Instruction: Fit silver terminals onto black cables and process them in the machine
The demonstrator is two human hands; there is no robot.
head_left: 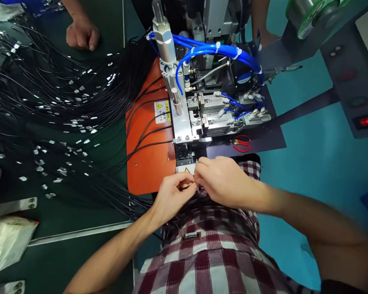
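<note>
Both hands meet just above the checked shirt point(208, 249): left hand point(171, 196) and right hand point(223, 179) pinch a thin black wire point(188, 185) btwn fingertips, at machine's point(199, 118) front edge. Judging: loading step; next needs precise alignment w/ fixture. Wire bundle point(64, 122) lies far left.

Green bench point(79, 249): black cables point(49, 106), orange plate point(147, 163), machine point(202, 110).

Yellow warning label point(162, 111) on orange plate point(147, 163); wording unreadable.
</note>
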